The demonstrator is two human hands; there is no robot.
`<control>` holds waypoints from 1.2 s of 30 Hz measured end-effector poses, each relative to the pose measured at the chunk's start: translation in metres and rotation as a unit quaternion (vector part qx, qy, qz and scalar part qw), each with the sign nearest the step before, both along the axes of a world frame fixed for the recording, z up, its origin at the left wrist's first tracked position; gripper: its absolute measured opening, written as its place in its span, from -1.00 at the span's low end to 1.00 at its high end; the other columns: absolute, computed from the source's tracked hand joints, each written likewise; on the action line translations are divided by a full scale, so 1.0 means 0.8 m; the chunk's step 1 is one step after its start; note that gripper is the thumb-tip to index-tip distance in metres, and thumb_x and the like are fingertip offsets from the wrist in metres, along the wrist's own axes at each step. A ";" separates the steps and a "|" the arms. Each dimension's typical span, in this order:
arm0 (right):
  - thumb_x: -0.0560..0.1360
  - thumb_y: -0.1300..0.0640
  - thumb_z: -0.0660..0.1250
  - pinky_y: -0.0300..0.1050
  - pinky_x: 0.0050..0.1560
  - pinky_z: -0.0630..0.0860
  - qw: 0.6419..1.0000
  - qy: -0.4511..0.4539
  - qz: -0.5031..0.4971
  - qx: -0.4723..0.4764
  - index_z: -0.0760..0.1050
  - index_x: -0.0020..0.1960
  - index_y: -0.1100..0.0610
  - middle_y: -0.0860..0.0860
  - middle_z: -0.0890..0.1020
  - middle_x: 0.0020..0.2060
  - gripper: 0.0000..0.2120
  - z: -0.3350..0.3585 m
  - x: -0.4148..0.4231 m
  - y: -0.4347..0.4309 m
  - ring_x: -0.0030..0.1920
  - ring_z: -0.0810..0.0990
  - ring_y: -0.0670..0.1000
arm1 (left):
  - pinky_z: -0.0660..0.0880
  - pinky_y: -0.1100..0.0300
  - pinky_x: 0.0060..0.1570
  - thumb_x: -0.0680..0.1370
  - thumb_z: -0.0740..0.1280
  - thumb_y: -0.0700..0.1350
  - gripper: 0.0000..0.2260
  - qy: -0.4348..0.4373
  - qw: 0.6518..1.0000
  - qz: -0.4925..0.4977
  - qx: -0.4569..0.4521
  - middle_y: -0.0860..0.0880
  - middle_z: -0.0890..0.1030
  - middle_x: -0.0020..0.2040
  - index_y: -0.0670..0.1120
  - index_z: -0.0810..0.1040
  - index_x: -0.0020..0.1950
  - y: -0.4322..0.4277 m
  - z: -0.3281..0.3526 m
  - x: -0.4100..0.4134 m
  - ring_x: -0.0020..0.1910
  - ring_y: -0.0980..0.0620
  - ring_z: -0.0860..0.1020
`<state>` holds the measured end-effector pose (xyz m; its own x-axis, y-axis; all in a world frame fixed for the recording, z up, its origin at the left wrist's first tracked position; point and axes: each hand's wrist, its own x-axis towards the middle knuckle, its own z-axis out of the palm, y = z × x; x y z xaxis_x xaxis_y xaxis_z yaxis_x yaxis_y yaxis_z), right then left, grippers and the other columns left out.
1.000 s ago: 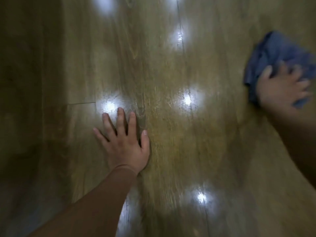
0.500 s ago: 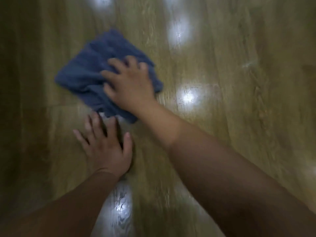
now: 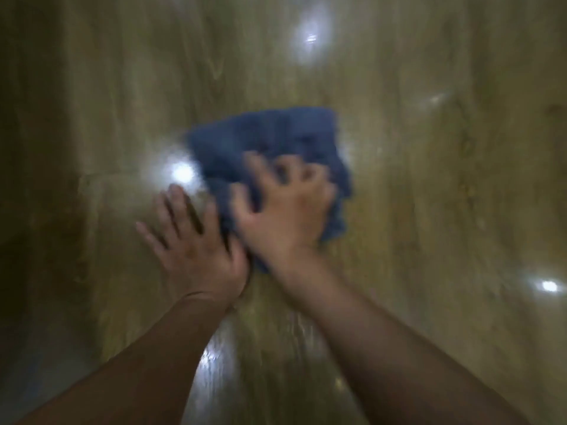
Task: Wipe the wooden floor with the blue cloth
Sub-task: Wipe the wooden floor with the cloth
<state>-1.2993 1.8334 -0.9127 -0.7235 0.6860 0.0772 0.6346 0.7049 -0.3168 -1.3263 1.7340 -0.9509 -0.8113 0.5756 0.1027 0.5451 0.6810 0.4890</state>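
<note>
The blue cloth (image 3: 270, 139) lies crumpled on the glossy wooden floor (image 3: 429, 179) in the middle of the view. My right hand (image 3: 285, 207) presses down on its near half with fingers spread and curled into the fabric. My left hand (image 3: 193, 237) lies flat on the floor just left of the cloth, fingers apart, holding nothing; its thumb side touches the cloth's edge. The picture is blurred by motion.
Bright light reflections (image 3: 182, 173) dot the shiny planks. A darker strip (image 3: 27, 210) runs along the left side of the view. Both forearms reach in from the bottom edge.
My right hand swept the cloth from the far right across to the left above my left hand, then back toward the middle. My left hand stayed planted on the floor.
</note>
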 end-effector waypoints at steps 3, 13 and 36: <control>0.41 -0.21 0.42 0.02 0.07 0.30 0.990 0.063 0.126 -0.029 0.68 0.11 -0.16 -0.08 0.62 0.09 -0.69 -0.005 -0.071 -0.041 0.10 0.43 0.13 | 0.02 -0.10 0.48 0.50 0.02 0.28 -0.63 -0.083 0.994 -0.004 0.068 0.21 0.22 0.43 0.45 0.40 0.27 0.030 0.002 -0.006 0.46 0.17 0.21; 0.50 -0.03 0.40 0.12 -0.01 0.50 0.992 0.087 0.030 0.088 0.71 0.07 -0.05 0.10 0.66 0.07 -0.80 -0.024 0.054 0.231 0.03 0.58 0.26 | 0.14 -0.45 0.39 0.51 -0.02 0.30 -0.31 -0.083 0.976 0.149 -0.135 -0.37 0.23 0.48 -0.10 0.07 0.50 -0.037 -0.012 0.005 0.41 -0.48 0.25; 0.49 -0.17 0.35 0.11 0.21 0.30 0.977 0.041 0.206 -0.028 0.72 -0.03 -0.07 -0.06 0.55 0.35 -0.75 -0.009 -0.057 0.000 0.33 0.48 0.13 | -0.06 -0.33 0.51 0.49 0.07 0.05 -0.35 -0.003 0.969 0.142 -0.204 -0.34 0.28 0.50 -0.33 0.29 0.47 -0.022 0.014 0.012 0.54 -0.31 0.17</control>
